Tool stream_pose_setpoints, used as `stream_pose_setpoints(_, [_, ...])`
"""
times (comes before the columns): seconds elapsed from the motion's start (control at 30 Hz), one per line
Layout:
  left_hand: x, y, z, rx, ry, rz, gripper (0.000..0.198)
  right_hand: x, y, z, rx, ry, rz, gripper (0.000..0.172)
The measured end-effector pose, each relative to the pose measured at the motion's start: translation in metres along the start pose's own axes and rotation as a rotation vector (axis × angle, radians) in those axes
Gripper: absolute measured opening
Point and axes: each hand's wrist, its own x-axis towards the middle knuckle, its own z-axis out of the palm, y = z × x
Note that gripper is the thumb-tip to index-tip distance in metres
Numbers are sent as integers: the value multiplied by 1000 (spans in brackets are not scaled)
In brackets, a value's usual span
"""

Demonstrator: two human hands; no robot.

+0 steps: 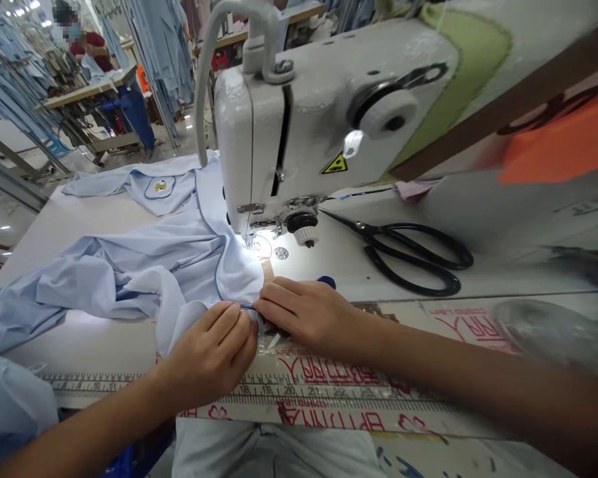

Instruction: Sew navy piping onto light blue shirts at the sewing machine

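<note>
floor: glossy tile | furniture: sewing table | hanging: pale blue garments | light: ceiling lamps, blurred, probably

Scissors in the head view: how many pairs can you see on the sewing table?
1: black-handled scissors lying on the white table top, right of the sewing machine's presser foot. A blurred dark shape at the right edge might be another pair; I cannot tell.

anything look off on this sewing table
Nothing stands out. The blue garment is bunched, but it feeds toward the sewing machine under the left hand and right hand, and the scissors lie flat beside it.
</note>
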Motion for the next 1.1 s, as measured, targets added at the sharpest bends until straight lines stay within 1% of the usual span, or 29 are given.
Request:
stream_pose_setpoints(0.07, [0, 0, -2, -5, -1, 10, 14, 0, 0, -1, -10, -9, -3, 25])
stream_pose_setpoints(0.13, [0, -3, -6, -27, -19, 2, 18, -2, 2, -4, -29, -12, -13, 24])
stream_pose_setpoints(0.23, [4, -14, -13, -78, -47, -92, 21, -6, 5, -7, -47, -25, -30, 26])
stream_pose_setpoints(0.33, [19, -31, -13, -70, -53, -150, 17, -9, 7, -8, -44, -27, -49, 28])
stream_pose_setpoints(0.43, [36, -42, -7, 60, -40, -148, 12, -10, 7, -8, -23, 12, -45, 28])
stream_pose_setpoints(0.5, [41, -40, -5, 116, 3, -136, 11, -10, 7, -7, -2, 24, -33, 27])
stream_pose_setpoints(0.57, [37, -29, -5, 99, 23, -122, 10, -9, 7, -6, 15, 24, -25, 26])
stream_pose_setpoints(0.67, [22, -7, -5, 83, -31, -158, 13, -10, 8, -6, 34, 19, -13, 24])
stream_pose_setpoints(0.77, [6, 5, 1, 68, -62, -220, 25, -13, 7, -7, 49, 0, -13, 27])
stream_pose_setpoints(0.83, [1, 5, 7, 34, -73, -240, 30, -12, 7, -10, 79, -22, -2, 30])
stream_pose_setpoints(0.87, [0, 4, 9, 21, -78, -241, 31, -10, 8, -12, 105, -27, 30, 27])
stream_pose_setpoints(0.93, [0, -1, 10, 6, -91, -214, 32, -1, 10, -15, 163, -19, 139, 19])
stream_pose_setpoints(1.0, [1, -5, 9, 3, -102, -172, 32, 14, 12, -17, 187, -39, 262, 20])
stream_pose_setpoints(1.07, [1, -8, 5, 9, -111, -139, 33, 30, 15, -20, 174, -112, 332, 25])
stream_pose_setpoints(1.1, [2, -10, 3, 15, -114, -125, 33, 37, 17, -21, 166, -169, 352, 23])
